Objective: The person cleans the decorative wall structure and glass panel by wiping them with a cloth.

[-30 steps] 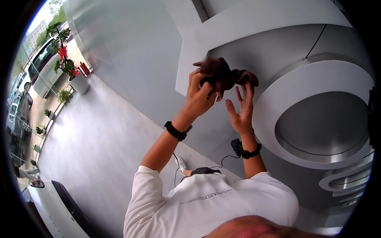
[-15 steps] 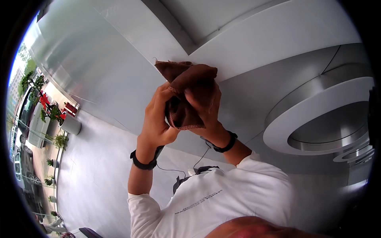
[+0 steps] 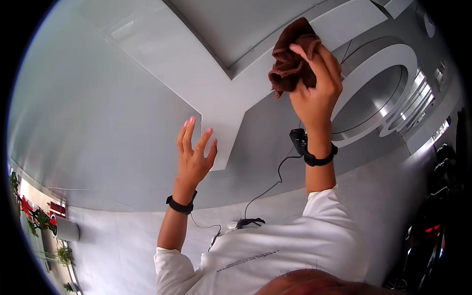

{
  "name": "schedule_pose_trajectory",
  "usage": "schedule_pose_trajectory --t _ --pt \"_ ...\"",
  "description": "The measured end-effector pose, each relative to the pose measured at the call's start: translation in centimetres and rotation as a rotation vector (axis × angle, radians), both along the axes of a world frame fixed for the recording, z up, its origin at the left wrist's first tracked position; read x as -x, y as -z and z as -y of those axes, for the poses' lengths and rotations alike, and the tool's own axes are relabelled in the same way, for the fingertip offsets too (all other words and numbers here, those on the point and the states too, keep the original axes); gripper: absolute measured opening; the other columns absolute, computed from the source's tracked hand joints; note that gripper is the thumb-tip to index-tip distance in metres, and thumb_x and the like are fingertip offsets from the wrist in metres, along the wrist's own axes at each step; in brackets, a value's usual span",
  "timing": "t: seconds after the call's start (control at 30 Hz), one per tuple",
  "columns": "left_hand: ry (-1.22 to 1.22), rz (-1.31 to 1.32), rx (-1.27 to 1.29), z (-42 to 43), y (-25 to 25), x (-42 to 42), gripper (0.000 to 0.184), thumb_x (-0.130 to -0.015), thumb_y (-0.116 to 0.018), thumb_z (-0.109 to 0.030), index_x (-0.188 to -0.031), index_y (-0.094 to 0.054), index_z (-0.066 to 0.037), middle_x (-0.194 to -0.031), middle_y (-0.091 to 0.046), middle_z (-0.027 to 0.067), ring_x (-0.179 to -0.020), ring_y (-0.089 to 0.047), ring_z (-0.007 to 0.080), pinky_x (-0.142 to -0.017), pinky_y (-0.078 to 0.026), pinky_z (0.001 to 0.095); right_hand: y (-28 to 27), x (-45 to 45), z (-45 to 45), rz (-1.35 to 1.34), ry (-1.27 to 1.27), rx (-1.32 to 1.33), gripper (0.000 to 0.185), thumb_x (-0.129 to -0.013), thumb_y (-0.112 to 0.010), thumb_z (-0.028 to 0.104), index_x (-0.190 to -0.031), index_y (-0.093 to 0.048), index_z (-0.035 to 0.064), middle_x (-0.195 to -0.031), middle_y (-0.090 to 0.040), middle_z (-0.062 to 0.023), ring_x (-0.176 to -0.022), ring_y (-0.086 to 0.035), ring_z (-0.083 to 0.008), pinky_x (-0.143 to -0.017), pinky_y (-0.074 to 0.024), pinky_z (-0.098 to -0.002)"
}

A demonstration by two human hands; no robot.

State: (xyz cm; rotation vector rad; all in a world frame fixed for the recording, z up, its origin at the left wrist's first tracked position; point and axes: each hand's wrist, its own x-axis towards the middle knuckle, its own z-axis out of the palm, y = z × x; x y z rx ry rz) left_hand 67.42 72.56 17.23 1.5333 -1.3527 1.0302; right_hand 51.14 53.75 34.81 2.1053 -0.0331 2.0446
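A crumpled brown cloth (image 3: 293, 61) is bunched in my right hand (image 3: 317, 93), whose fingers and thumb are closed around it. It hangs in front of a white raised band (image 3: 216, 93); whether it touches the band I cannot tell. My left hand (image 3: 193, 155) holds nothing, its fingers spread apart in front of the lower part of that band and the grey panel (image 3: 113, 118) beside it. Black straps circle both wrists, and a small black device (image 3: 298, 140) with a cable sits at the right one.
A large white ring with a recessed grey centre (image 3: 376, 93) stands out to the right. Thin black cables run from the wrists to the waist. Pale floor (image 3: 123, 241) lies below, with a potted plant (image 3: 66, 228) at lower left and dark objects at the right edge.
Both hands were together on the cloth. My right hand has carried it up and to the right, while my left hand has let go and moved lower with fingers spread. The view has shifted.
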Motion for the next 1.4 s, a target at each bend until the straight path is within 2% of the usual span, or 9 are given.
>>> schedule_pose_trajectory --t 0.13,0.2,0.23,0.3,0.4,0.9,1.2,1.3,1.4 --pt "0.054 -0.136 -0.249 -2.8 0.3 0.4 0.046 -0.081 -0.063 0.009 -0.122 -0.057 -0.012 -0.140 -0.042 0.0141 -0.121 -0.044 0.0376 -0.092 -0.046 0.0428 -5.6 3.2 2.8 -0.034 0.131 0.018 0.052 -0.067 -0.060 -0.007 -0.116 -0.066 0.0070 -0.111 -0.065 -0.0087 -0.105 -0.060 -0.0318 -0.091 -0.0461 -0.0413" --pt "0.092 -0.237 -0.304 -3.5 0.5 0.4 0.043 -0.083 -0.058 0.010 -0.121 -0.058 -0.011 -0.136 -0.046 0.0124 -0.118 -0.047 0.0354 -0.091 -0.048 0.0417 -8.8 5.0 3.9 -0.006 0.229 0.069 0.058 -0.071 -0.065 -0.007 -0.124 -0.066 0.0175 -0.114 -0.067 -0.0101 -0.104 -0.065 -0.0280 -0.089 -0.0494 -0.0308" --pt "0.149 -0.318 -0.298 -3.5 0.9 0.2 0.042 -0.084 -0.059 0.008 -0.122 -0.057 -0.010 -0.131 -0.049 0.0124 -0.114 -0.050 0.0343 -0.088 -0.049 0.0403 -10.4 5.5 4.1 -0.047 -0.035 -0.131 0.027 -0.080 -0.059 -0.003 -0.107 -0.061 -0.0043 -0.101 -0.062 -0.0210 -0.084 -0.063 -0.0388 -0.075 -0.0508 -0.0405" --pt "0.221 -0.407 -0.285 -3.6 1.6 0.1 0.041 -0.085 -0.059 0.007 -0.122 -0.056 -0.010 -0.126 -0.052 0.0124 -0.110 -0.052 0.0332 -0.085 -0.050 0.0388 -12.7 7.5 6.6 -0.046 0.405 -0.002 0.058 -0.072 -0.057 -0.004 -0.127 -0.063 0.0135 -0.120 -0.065 -0.0127 -0.109 -0.063 -0.0324 -0.095 -0.0472 -0.0337" --pt "0.279 -0.475 -0.280 -4.0 2.3 -0.4 0.039 -0.087 -0.059 0.005 -0.123 -0.055 -0.009 -0.118 -0.054 0.0135 -0.105 -0.055 0.0328 -0.084 -0.050 0.0390 -15.1 9.5 10.2 -0.136 0.639 -0.009 0.058 -0.071 -0.053 0.000 -0.128 -0.061 0.0085 -0.125 -0.062 -0.0147 -0.113 -0.059 -0.0364 -0.100 -0.0443 -0.0366" --pt "0.398 -0.611 -0.094 -2.2 6.4 -1.3 0.046 -0.088 -0.059 0.009 -0.130 -0.051 -0.009 -0.117 -0.055 0.0154 -0.101 -0.059 0.0311 -0.079 -0.056 0.0357 -7.7 3.8 -0.4 -0.473 0.580 0.356 0.039 -0.066 -0.055 -0.010 -0.101 -0.063 0.0044 -0.114 -0.061 -0.0087 -0.120 -0.053 -0.0289 -0.104 -0.0412 -0.0425" --pt "0.341 -0.605 -0.157 -3.1 5.4 -1.4 0.051 -0.086 -0.061 0.009 -0.132 -0.053 -0.010 -0.115 -0.059 0.0140 -0.099 -0.059 0.0290 -0.080 -0.053 0.0345 -15.3 6.8 4.3 -0.368 0.706 0.178 0.059 -0.065 -0.056 -0.007 -0.120 -0.061 0.0123 -0.128 -0.057 -0.0049 -0.119 -0.053 -0.0283 -0.097 -0.0442 -0.0423" --pt "0.321 -0.554 -0.116 -2.7 5.9 -1.5 0.051 -0.086 -0.062 0.009 -0.133 -0.054 -0.009 -0.115 -0.059 0.0140 -0.100 -0.058 0.0301 -0.084 -0.050 0.0356 -16.8 6.9 3.0 -0.384 0.396 -0.265 0.035 -0.075 -0.054 -0.007 -0.109 -0.062 0.0014 -0.107 -0.063 -0.0163 -0.093 -0.062 -0.0381 -0.079 -0.0503 -0.0383" --pt "0.304 -0.560 -0.103 -3.0 6.1 -1.3 0.051 -0.086 -0.062 0.008 -0.133 -0.054 -0.010 -0.115 -0.059 0.0139 -0.099 -0.057 0.0311 -0.087 -0.048 0.0371 -15.0 6.0 3.2 -0.230 0.744 0.142 0.041 -0.072 -0.050 -0.004 -0.111 -0.061 0.0019 -0.107 -0.062 -0.0168 -0.102 -0.057 -0.0388 -0.084 -0.0477 -0.0402"
